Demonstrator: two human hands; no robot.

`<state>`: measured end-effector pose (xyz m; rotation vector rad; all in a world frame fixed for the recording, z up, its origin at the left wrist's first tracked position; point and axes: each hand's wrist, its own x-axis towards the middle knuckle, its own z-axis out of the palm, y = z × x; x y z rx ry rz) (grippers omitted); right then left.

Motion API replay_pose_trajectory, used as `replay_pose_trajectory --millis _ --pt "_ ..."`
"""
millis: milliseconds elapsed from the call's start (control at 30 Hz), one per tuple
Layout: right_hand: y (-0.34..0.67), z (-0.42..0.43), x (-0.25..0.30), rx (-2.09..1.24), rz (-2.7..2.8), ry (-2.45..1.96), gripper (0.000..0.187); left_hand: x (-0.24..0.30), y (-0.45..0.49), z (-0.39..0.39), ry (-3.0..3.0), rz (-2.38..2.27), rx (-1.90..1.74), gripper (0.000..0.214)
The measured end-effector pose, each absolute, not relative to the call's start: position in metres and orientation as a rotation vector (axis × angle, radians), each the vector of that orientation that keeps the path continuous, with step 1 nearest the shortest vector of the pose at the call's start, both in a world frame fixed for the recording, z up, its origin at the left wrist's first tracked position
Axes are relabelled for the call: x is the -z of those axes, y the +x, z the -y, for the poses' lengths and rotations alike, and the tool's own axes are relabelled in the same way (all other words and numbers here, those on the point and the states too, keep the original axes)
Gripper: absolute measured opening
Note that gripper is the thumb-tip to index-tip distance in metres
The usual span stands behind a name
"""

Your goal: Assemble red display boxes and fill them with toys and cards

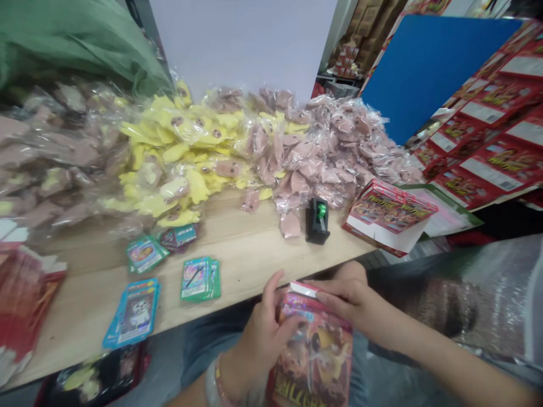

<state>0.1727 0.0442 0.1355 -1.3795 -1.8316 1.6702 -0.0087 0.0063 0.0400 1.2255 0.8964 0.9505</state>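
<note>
Over my lap, in front of the table edge, I hold a red printed cardboard box (314, 356) with a white flap (303, 289) showing at its top end. My left hand (271, 322) wraps round the box's left side, thumb lying across the front. At the upper right, my right hand (345, 294) has its fingers closed on the top edge by the flap. Some fingers are hidden behind the box. Closest on the table are stacks of cards: a green-edged stack (200, 280), a blue-edged stack (134, 314) and another green stack (146, 252).
Bagged pink pieces (331, 141) and yellow pieces (190, 141) are heaped along the back. A black tape dispenser (317, 223) stands near an open red display box (390, 215). Flat red boxes (25, 299) lie at left. Stacked red cartons (487, 124) rise at right.
</note>
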Motion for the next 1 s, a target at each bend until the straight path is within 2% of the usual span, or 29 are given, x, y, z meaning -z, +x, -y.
replay_pose_trajectory --millis 267,400,467,567,700,867,1000 --pt "0.159 -0.048 -0.163 -1.736 2.114 -1.308 0.036 -0.045 -0.015 0.004 1.255 -0.957 -0.948 0.074" --pt "0.157 -0.030 -0.170 -1.723 2.150 -1.185 0.054 -0.054 -0.021 -0.005 1.380 -1.001 -0.871 0.059" --pt "0.159 -0.025 -0.168 -1.643 2.151 -1.168 0.055 -0.071 -0.028 -0.018 1.506 -0.955 -0.785 0.052" --pt "0.172 -0.045 -0.151 -1.498 1.732 -1.401 0.040 -0.109 -0.046 -0.050 1.847 -0.800 -0.592 0.045" --pt "0.200 -0.117 -0.105 -1.137 0.995 -1.843 0.039 -0.133 -0.064 -0.095 2.376 -1.035 -0.752 0.039" --pt "0.217 -0.188 -0.052 -1.385 0.704 -1.995 0.030 -0.102 -0.060 -0.122 2.563 -1.095 -0.557 0.038" --pt "0.224 -0.191 -0.041 -1.474 0.581 -1.912 0.018 -0.098 -0.056 -0.132 2.491 -1.116 -0.478 0.035"
